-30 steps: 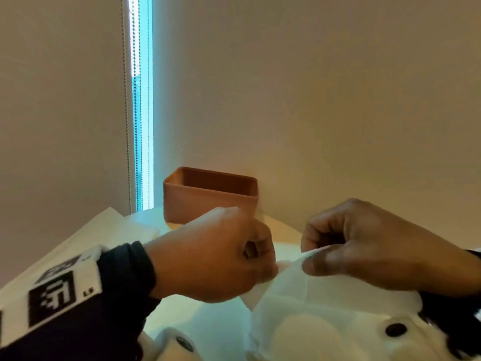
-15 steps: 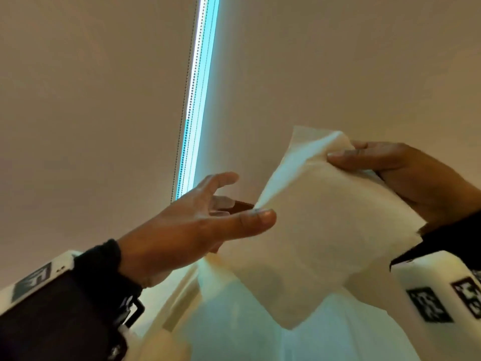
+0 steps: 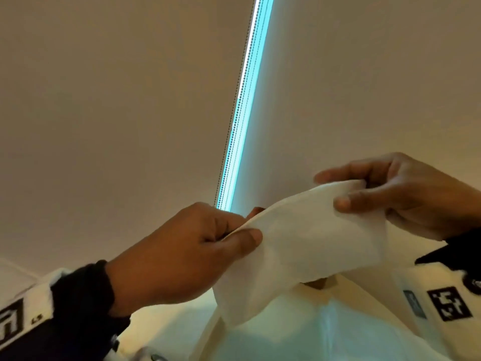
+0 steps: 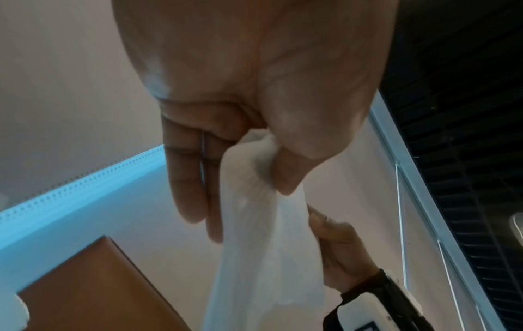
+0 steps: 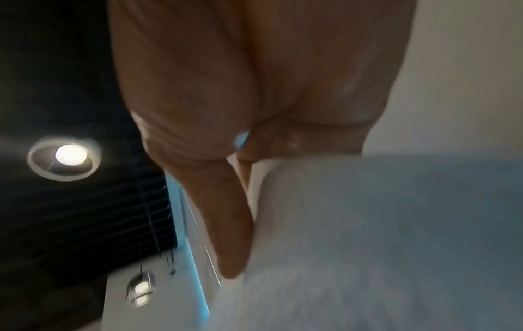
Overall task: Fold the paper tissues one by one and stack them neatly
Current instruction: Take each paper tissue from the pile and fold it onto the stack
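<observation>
Here the tissue [image 3: 312, 241] hangs in mid-air between the 2 hands, raised in front of the wall and the bright window strip [image 3: 242, 113]. Its long axis runs from lower left up to upper right in the head view, and the loose lower part sags down toward the pale table surface [image 3: 338, 334].

The left hand [image 3: 182, 254] pinches the near-left corner between thumb and curled fingers. The right hand [image 3: 406, 196] grips the upper-right edge, thumb in front and fingers behind. Each hand sits at 1 end of the sheet, so neither is nearer. The fold will probably turn on bringing those 2 ends together along that axis, with the edges kept level so the halves meet squarely.

The left wrist view shows what the head view does not: the sheet bunched at the left pinch, and the brown container [image 4: 93, 286] below it. The right wrist view is blurred; it shows a long finger laid along the sheet's edge, plus ceiling lamps [image 5: 69, 155]. No stack of folded tissues shows in any view.
</observation>
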Demonstrator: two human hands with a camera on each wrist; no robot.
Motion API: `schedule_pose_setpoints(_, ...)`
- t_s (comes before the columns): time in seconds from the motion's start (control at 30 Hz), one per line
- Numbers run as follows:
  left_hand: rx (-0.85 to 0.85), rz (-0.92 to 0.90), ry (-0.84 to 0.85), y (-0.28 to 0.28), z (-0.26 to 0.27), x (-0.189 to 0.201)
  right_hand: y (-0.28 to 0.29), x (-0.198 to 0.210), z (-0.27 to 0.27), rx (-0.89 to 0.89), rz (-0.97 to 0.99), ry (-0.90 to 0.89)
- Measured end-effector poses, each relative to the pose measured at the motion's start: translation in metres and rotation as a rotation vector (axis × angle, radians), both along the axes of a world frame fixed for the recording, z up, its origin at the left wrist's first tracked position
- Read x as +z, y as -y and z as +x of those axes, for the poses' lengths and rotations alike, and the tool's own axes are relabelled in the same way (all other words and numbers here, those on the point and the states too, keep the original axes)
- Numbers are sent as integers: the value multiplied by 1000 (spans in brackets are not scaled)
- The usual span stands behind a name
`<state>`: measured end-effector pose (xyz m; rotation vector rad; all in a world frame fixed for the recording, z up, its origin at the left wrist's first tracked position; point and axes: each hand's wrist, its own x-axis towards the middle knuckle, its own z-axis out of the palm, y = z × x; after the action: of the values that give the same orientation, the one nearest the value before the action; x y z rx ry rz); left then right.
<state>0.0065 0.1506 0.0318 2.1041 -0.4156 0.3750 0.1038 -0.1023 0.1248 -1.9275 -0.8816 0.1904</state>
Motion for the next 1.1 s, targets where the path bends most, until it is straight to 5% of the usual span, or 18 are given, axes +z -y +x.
schedule_pose_setpoints(0.1, 31, 101, -9, -11, -14, -1, -11, -5, 6, -25, -195, 153)
schedule_pose_setpoints(0.17, 139, 81, 129, -16, -22, -3, -19, -8, 10, -11, -228, 165)
schedule_pose_setpoints(0.4, 372, -347, 351, -33, -39, 6, -62, -5, 13, 223, 147, -133)
schedule_pose_setpoints(0.5, 427, -414, 326, -43, -43, -1, -84, -12, 18, 249, 159, -227)
schedule_pose_setpoints(0.77, 596, -24, -144, -54, -41, -56, -150, -111, 77, -114, -183, -353)
schedule_pose_setpoints(1.1, 510, 298, -332, -53, -40, -71, -180, -147, 86, -104, -680, 128)
